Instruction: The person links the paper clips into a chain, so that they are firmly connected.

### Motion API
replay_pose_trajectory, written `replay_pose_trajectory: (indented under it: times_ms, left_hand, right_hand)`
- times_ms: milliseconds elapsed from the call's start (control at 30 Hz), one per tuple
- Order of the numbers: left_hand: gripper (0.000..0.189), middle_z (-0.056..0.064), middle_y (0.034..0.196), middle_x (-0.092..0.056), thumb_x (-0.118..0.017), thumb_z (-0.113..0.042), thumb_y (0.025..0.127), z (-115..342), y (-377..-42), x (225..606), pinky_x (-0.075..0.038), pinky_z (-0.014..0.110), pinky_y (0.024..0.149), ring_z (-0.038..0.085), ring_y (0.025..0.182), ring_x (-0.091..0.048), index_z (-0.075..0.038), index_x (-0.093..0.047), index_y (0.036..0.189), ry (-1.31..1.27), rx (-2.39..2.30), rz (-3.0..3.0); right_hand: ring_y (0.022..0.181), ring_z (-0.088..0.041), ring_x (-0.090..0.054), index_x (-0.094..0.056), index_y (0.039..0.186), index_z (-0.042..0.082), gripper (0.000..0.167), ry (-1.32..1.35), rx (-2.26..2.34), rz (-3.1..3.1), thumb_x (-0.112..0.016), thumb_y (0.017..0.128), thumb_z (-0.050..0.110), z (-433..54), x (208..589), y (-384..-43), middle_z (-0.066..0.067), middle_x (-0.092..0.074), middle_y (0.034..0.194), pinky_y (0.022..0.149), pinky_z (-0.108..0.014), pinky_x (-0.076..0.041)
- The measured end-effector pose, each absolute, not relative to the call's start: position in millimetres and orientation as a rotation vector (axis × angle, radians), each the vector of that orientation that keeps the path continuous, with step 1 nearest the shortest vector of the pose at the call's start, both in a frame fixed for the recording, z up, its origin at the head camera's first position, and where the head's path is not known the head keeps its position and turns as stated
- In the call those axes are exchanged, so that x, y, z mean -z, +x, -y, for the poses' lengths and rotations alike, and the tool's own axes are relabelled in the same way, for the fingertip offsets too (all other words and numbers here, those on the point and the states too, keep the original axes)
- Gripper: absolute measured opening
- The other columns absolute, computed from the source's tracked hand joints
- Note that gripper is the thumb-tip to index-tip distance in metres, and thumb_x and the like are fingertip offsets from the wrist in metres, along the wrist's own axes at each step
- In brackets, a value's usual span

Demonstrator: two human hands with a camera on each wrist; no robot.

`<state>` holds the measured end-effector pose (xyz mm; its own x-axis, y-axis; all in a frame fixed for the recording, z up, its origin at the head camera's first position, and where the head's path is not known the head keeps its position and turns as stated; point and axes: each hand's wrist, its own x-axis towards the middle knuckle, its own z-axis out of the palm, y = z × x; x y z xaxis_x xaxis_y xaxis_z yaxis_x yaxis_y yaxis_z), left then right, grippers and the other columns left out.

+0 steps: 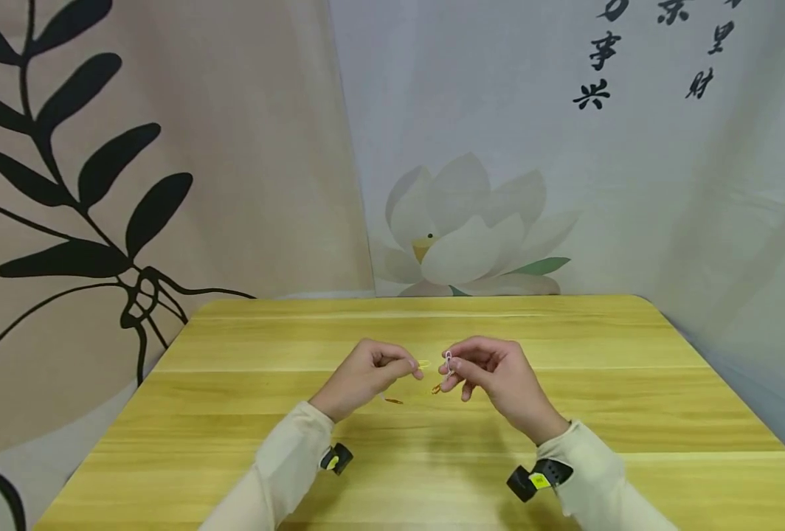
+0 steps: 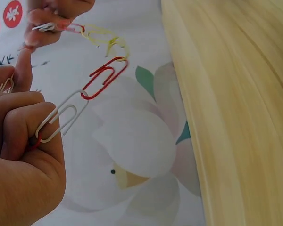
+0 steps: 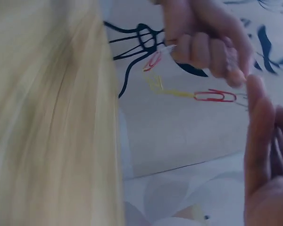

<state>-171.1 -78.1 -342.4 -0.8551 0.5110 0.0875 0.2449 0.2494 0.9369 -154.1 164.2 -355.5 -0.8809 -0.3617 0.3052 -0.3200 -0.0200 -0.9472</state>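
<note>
A chain of linked paper clips hangs between my two hands above the table. My left hand (image 1: 371,375) pinches one end between thumb and fingers, and a yellow clip (image 1: 423,364) shows at its fingertips. In the left wrist view, a white paper clip (image 2: 68,115) lies against its curled fingers, linked to a red paper clip (image 2: 106,77) and then yellow paper clips (image 2: 99,34). My right hand (image 1: 502,376) grips the other end, with a white paper clip (image 1: 448,360) at its thumb and an orange-looking clip (image 1: 436,389) below. Fingers partly hide the gripped clips.
The wooden table (image 1: 392,472) spreads beneath both hands. Behind its far edge hangs a cloth backdrop (image 1: 266,147) with printed leaves, a flower and writing. Each wrist wears a black strapped device (image 1: 336,459).
</note>
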Motion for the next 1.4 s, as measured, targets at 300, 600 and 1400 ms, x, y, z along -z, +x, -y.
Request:
replay_pose_trajectory:
  times_ms: [300,600,1400]
  left_hand:
    - [0.024,-0.01,0.051,-0.035,-0.056,-0.019,0.099,70,-171,340,-0.026,0.022,0.049,0.008,0.047,-0.023,-0.006,-0.076,0.095,0.767,-1.629,-2.273]
    - [0.025,-0.009,0.049,-0.032,-0.054,-0.017,0.099,68,-168,339,-0.026,0.021,0.047,0.008,0.045,-0.024,-0.008,-0.077,0.094,0.753,-1.629,-2.278]
    - [0.024,-0.001,0.067,-0.055,-0.054,-0.018,0.104,71,-173,352,-0.041,0.022,0.053,0.012,0.058,-0.053,0.001,-0.067,0.108,0.684,-1.697,-2.156]
  right_hand:
    - [0.052,-0.014,-0.066,-0.072,0.104,0.009,0.011,-0.802,1.909,-2.559,-0.066,0.098,0.016,-148,348,-143,-0.013,-0.073,0.085,0.043,-0.029,-0.049]
    - [0.049,-0.008,-0.063,-0.071,0.101,0.011,0.007,-0.862,1.879,-2.69,-0.066,0.097,0.012,-145,349,-141,-0.01,-0.074,0.088,0.043,-0.029,-0.05]
    - [0.062,-0.012,-0.057,-0.072,0.101,0.016,0.03,-1.051,1.546,-2.714,-0.051,0.099,-0.004,-150,359,-148,-0.001,-0.059,0.082,0.054,-0.024,-0.05]
